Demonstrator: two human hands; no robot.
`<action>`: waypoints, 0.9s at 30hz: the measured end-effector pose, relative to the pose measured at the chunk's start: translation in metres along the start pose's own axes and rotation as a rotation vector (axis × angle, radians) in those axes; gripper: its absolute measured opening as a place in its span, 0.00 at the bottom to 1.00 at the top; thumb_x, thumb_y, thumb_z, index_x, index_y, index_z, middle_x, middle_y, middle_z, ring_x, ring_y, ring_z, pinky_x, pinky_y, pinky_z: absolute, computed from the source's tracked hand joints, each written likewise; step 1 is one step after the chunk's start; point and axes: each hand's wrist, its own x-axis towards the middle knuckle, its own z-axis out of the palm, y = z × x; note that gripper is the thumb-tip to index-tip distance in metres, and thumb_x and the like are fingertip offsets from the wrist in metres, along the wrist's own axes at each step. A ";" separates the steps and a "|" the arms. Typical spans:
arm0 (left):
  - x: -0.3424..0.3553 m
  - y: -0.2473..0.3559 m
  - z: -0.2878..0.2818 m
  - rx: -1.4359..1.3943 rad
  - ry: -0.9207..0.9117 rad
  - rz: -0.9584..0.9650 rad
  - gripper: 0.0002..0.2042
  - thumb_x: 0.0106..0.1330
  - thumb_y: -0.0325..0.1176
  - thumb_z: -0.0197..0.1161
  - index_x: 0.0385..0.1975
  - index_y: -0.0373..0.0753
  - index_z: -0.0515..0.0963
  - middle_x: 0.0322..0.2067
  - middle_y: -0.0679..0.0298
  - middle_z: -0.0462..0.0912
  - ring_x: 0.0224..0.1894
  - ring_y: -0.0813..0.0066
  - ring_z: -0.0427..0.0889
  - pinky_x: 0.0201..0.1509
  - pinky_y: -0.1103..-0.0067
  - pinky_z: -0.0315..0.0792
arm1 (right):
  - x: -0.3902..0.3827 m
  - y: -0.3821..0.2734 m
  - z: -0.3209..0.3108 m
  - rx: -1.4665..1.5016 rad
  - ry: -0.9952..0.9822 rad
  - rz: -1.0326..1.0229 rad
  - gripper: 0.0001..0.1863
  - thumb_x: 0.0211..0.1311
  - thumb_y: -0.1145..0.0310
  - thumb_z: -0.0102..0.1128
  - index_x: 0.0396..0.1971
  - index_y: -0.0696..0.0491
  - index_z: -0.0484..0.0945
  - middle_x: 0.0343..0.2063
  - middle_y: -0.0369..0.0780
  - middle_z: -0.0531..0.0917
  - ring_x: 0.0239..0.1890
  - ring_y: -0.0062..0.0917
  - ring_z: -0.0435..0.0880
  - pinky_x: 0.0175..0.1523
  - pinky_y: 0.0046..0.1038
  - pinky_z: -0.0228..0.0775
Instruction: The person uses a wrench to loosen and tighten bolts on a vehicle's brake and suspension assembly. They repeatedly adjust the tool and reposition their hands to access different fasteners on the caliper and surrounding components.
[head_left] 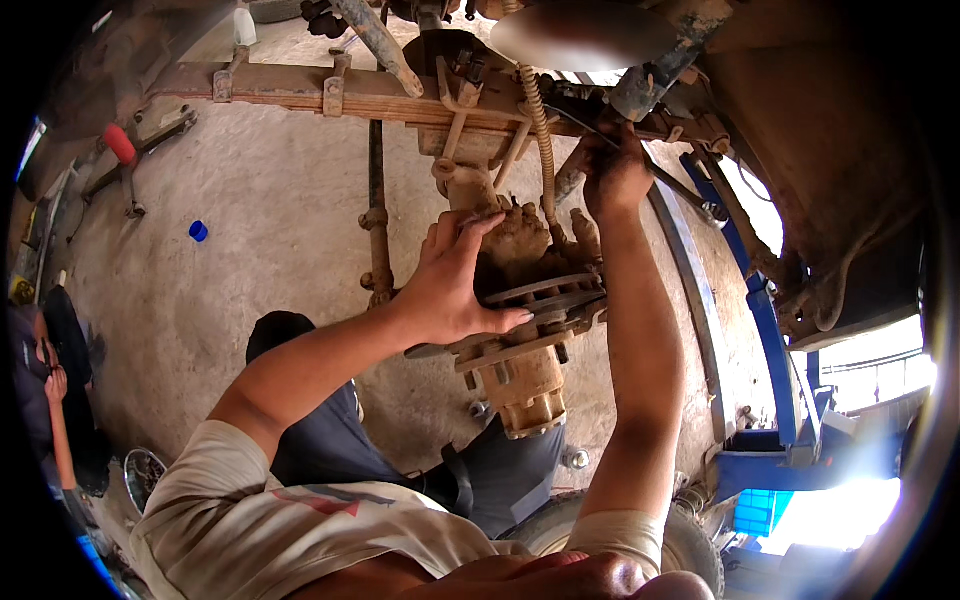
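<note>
My left hand [454, 275] touches the rusty axle hub assembly [525, 390] in the centre, thumb stretched out beside the brake disc [535, 292] and fingers spread higher on the dirty housing. My right hand [618, 175] is raised to the upper right, fingers curled just below the lower end of a grey cylindrical strut [635, 92], near a black cable [577, 119]; what they grip is hidden. A coiled hose [533, 100] runs down between my hands to the housing. The rusty leaf spring [280, 92] crosses above.
A red-and-black tool [118, 143] and blue cap [198, 231] lie on the concrete floor [150, 320]. A co-worker's hands [55, 385] show at far left. A blue lift frame [760, 330], blue crate [760, 510] and vehicle bodywork [820, 150] are at right; a tyre [697, 545] lies below.
</note>
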 end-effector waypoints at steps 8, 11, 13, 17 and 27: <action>0.002 -0.001 0.001 -0.009 0.005 0.015 0.50 0.44 0.50 0.74 0.65 0.36 0.53 0.55 0.47 0.57 0.60 0.49 0.59 0.66 0.63 0.56 | 0.071 0.004 -0.049 0.123 -0.139 0.067 0.22 0.65 0.45 0.52 0.24 0.48 0.69 0.11 0.38 0.70 0.11 0.24 0.67 0.15 0.24 0.54; 0.003 -0.002 0.002 -0.022 0.011 0.012 0.50 0.44 0.53 0.73 0.64 0.36 0.54 0.55 0.47 0.57 0.60 0.49 0.59 0.66 0.62 0.55 | 0.046 0.001 -0.052 0.144 -0.046 -0.011 0.22 0.65 0.44 0.53 0.23 0.48 0.68 0.10 0.37 0.68 0.12 0.24 0.68 0.15 0.24 0.54; 0.001 0.000 0.002 0.021 0.013 0.009 0.49 0.45 0.47 0.75 0.65 0.38 0.52 0.55 0.48 0.57 0.60 0.51 0.60 0.66 0.64 0.57 | 0.019 -0.008 -0.043 0.127 0.108 -0.060 0.22 0.65 0.45 0.53 0.23 0.49 0.67 0.11 0.37 0.69 0.12 0.23 0.68 0.15 0.24 0.55; 0.002 -0.001 0.002 0.015 0.016 0.020 0.49 0.45 0.47 0.75 0.66 0.40 0.52 0.55 0.48 0.58 0.60 0.51 0.60 0.66 0.64 0.58 | -0.025 -0.005 -0.006 -0.084 0.162 -0.224 0.24 0.65 0.49 0.55 0.28 0.59 0.73 0.16 0.42 0.77 0.15 0.27 0.76 0.18 0.28 0.66; 0.002 0.002 0.002 0.024 0.005 0.030 0.49 0.45 0.49 0.74 0.65 0.38 0.53 0.55 0.48 0.58 0.60 0.50 0.60 0.66 0.64 0.57 | -0.056 -0.009 0.031 -0.357 0.055 -0.249 0.26 0.63 0.48 0.58 0.34 0.63 0.77 0.24 0.44 0.83 0.22 0.27 0.80 0.28 0.28 0.72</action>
